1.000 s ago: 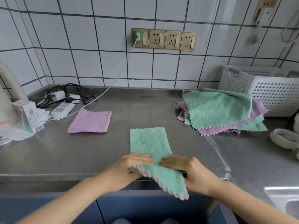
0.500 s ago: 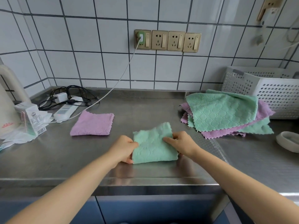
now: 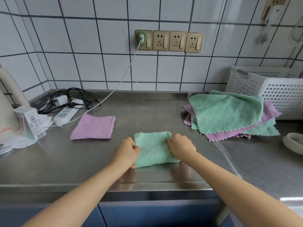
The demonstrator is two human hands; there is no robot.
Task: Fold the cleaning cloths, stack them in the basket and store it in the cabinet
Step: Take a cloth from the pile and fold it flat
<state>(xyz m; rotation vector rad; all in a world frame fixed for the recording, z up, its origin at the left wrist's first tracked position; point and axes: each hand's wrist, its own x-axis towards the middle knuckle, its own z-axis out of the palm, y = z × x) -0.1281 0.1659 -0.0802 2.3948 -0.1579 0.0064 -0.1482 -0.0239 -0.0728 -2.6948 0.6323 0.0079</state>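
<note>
A folded mint-green quilted microfibre cloth point(image 3: 155, 149) lies flat on the brushed stainless-steel desk point(image 3: 49, 161), near its front edge and about the middle of the view. The left hand point(image 3: 127, 152) grips the cloth's left edge with curled fingers, and the right hand point(image 3: 180, 145) grips the right edge the same way, knuckles up; both forearms reach in from the bottom corners.

At ten o'clock from this cloth, well apart from it, rests a folded lilac microfibre cloth point(image 3: 94, 126). At two o'clock sits a loose pile of unfolded green and lilac cloths point(image 3: 229, 115), a green one on top, its far side touching the white perforated plastic basket point(image 3: 270, 94) that stands against the tiled wall.

Further out at ten o'clock, in the desk's far left corner, lie a white power strip point(image 3: 65, 114) with tangled black cables and a small white carton point(image 3: 28, 122) on crumpled plastic. A white cable point(image 3: 119, 84) runs up to a row of brass-coloured wall sockets point(image 3: 169, 40) at twelve o'clock. A pale shallow dish point(image 3: 293, 142) shows at three o'clock, cut by the frame's edge.
</note>
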